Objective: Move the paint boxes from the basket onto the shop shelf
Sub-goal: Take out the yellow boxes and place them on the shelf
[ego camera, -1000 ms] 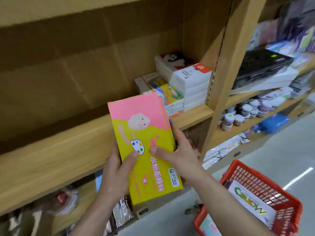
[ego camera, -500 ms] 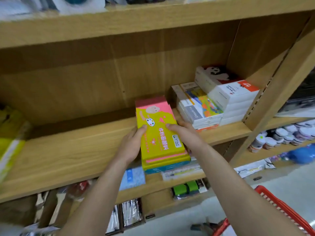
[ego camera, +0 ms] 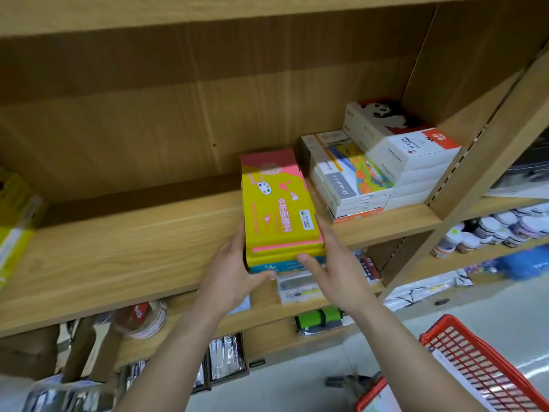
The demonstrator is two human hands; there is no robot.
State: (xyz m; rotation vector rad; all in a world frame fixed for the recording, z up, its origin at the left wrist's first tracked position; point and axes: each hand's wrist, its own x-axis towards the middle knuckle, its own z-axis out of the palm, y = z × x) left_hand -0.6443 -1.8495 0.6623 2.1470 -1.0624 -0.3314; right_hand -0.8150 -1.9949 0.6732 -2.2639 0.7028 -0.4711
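A stack of paint boxes (ego camera: 277, 209), yellow and pink on top with a blue one at the bottom, lies flat on the wooden shelf (ego camera: 133, 248). Its near end reaches the shelf's front edge. My left hand (ego camera: 234, 275) presses the stack's left side, thumb against the blue box's front. My right hand (ego camera: 335, 269) holds the right side, thumb on the front end. The red basket (ego camera: 475, 361) stands on the floor at the lower right, with a white item inside it, partly cut off.
Right of the stack sit colourful boxes (ego camera: 356, 179) and white watercolour boxes (ego camera: 416, 156) against the shelf upright (ego camera: 487, 144). Yellow packages (ego camera: 15, 218) lie at the far left. Small paint jars (ego camera: 490, 230) fill the shelf to the right. Goods crowd the lower shelves.
The boxes went from being held upright in front of the shelf to lying flat on it, pushed further back. My hands slid to the stack's near end.
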